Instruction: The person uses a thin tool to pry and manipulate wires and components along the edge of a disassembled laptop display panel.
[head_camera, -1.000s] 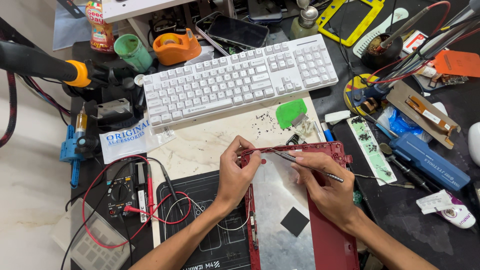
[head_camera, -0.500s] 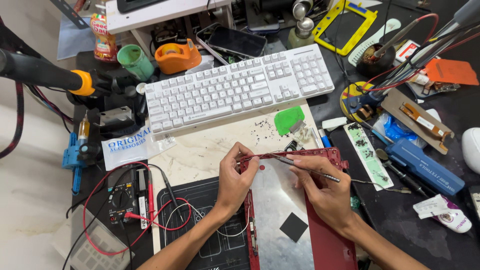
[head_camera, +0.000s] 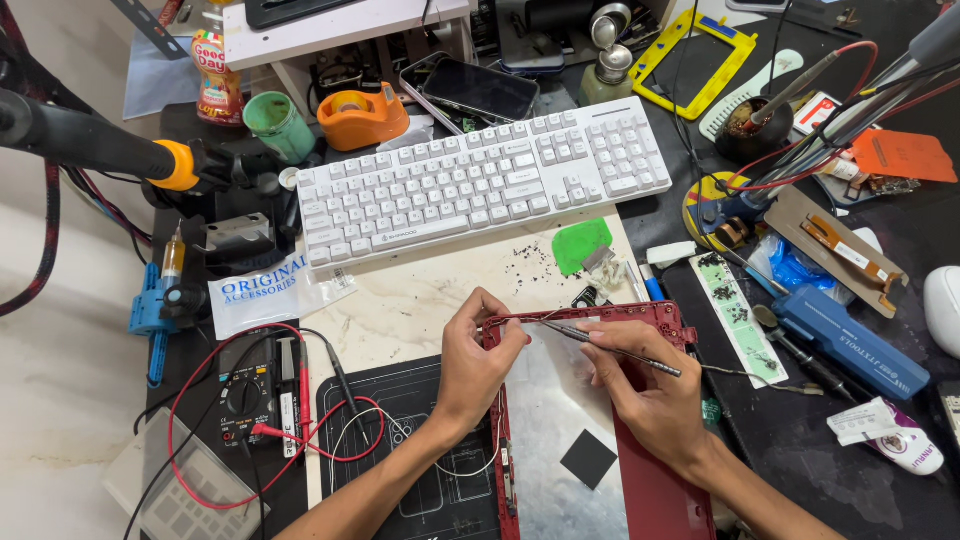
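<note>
A red device back cover (head_camera: 655, 490) with a silvery inner sheet and a small black square pad (head_camera: 588, 458) lies in front of me. My left hand (head_camera: 475, 365) pinches the cover's top left edge with thumb and fingers. My right hand (head_camera: 650, 395) holds thin metal tweezers (head_camera: 610, 347), the tip pointing left at the cover's top rim, close to my left fingertips. Both forearms come in from the bottom of the view.
A white keyboard (head_camera: 480, 180) lies behind the cover, with a green pick (head_camera: 580, 243) beside it. A multimeter (head_camera: 255, 400) with red leads sits left. A blue tool (head_camera: 850, 340), a parts strip (head_camera: 730, 305), an orange tape dispenser (head_camera: 362, 115) and a phone (head_camera: 480, 88) crowd the bench.
The view has shifted slightly. Both hands stay on the cover's top edge, with the tweezers tip barely moved.
</note>
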